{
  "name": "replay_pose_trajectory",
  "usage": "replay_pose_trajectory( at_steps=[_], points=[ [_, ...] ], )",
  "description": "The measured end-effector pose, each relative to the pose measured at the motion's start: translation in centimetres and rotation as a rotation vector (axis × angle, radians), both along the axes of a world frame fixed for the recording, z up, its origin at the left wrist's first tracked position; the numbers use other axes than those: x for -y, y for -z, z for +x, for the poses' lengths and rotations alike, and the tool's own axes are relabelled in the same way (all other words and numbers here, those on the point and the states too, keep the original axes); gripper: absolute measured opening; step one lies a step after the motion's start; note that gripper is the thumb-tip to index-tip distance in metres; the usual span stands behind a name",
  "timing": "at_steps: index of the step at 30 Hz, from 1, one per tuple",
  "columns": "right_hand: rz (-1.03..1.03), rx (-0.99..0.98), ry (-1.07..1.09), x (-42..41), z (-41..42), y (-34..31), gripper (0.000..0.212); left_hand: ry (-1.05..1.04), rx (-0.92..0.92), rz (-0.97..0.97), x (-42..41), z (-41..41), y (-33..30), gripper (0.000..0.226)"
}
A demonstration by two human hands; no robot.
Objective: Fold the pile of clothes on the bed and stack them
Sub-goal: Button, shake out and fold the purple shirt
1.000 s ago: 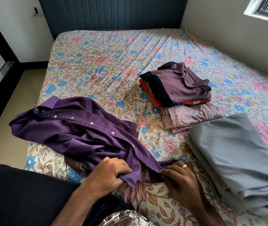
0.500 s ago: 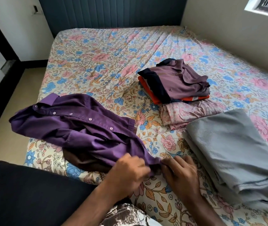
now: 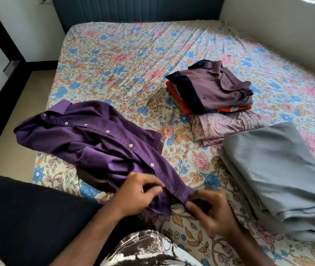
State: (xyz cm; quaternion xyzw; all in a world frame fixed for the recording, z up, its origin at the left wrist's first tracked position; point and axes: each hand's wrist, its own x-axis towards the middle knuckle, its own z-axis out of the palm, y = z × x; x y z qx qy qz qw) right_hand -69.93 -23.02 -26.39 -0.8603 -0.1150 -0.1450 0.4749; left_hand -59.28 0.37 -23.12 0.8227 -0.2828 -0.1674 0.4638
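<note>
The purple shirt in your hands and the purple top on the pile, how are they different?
The purple shirt is deep violet; the top on the stack is a paler, dusty mauve with a dark navy band. The purple shirt lies spread out and rumpled, while the top on the stack is folded. The left hand and right hand pinch the purple shirt's hem; nothing touches the top on the stack. Both have collars and lie on the floral bed.

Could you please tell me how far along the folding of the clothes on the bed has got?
Done: a folded stack topped by a mauve polo shirt, with a folded grey cloth nearby. In hand: the left hand and right hand pinch the hem of the dark purple button-up shirt, still crumpled. Left: folding and stacking it.
</note>
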Motion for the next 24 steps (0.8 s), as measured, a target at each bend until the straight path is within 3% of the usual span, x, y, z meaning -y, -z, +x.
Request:
replay_pose_trajectory(
  at_steps=[5, 10, 15, 17, 20, 24],
  points=[
    [0.125, -0.132, 0.253, -1.5, 4.9, -2.0, 0.02, -0.326, -0.109, -0.25, -0.8, 2.5, -0.3, 0.016],
    [-0.012, -0.123, 0.2, -6.9, 13.9, -4.2, 0.035, -0.646, 0.011, -0.431, -4.6, 8.2, -1.1, 0.019],
    [-0.128, -0.017, 0.002, -16.0, 23.9, -7.4, 0.016, -0.944, 0.09, -0.535, -12.4, 13.9, -1.5, 0.02],
    [-0.159, -0.035, -0.079, -19.9, 27.6, -8.1, 0.014, -1.04, 0.132, -0.471, -15.5, 15.7, -1.3, 0.021],
    [-0.193, -0.085, -0.07, -24.1, 32.2, -7.3, 0.018, -1.116, 0.228, -0.175, -19.5, 18.0, -0.3, 0.019],
    [-0.237, -0.149, -0.117, -27.1, 34.6, -4.5, 0.016, -1.239, 0.305, 0.204, -23.3, 20.4, 0.0, 0.041]
  ],
)
